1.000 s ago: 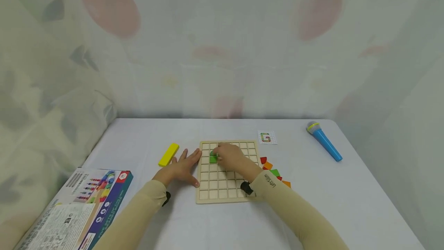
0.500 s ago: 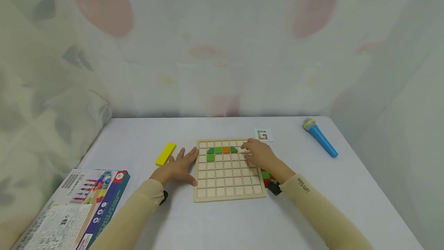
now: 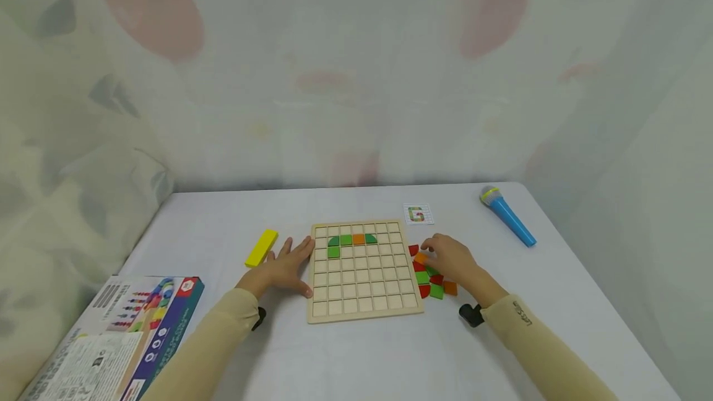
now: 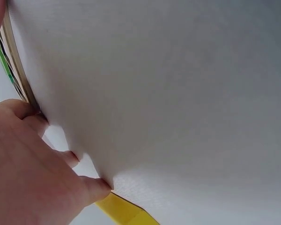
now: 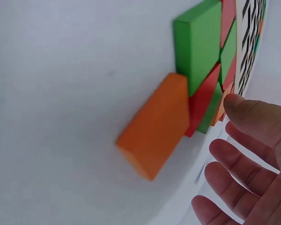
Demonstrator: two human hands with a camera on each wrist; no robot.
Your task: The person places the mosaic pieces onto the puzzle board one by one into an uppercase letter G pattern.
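So far I counted five tiles seated in the top rows of the board, four green and one orange, most squares bare, and I judged the pattern barely begun. My left hand lay flat, fingers spread, against the wooden board's left edge. My right hand hovered with loose fingers over the pile of smooth painted blocks just under its fingertips, pinching nothing I could see.

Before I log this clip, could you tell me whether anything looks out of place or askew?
Nothing looks damaged or spilled. The loose tiles lie in a jumbled heap beside the wooden grid board, under the right hand. A blue toy microphone lies apart near the table's corner.
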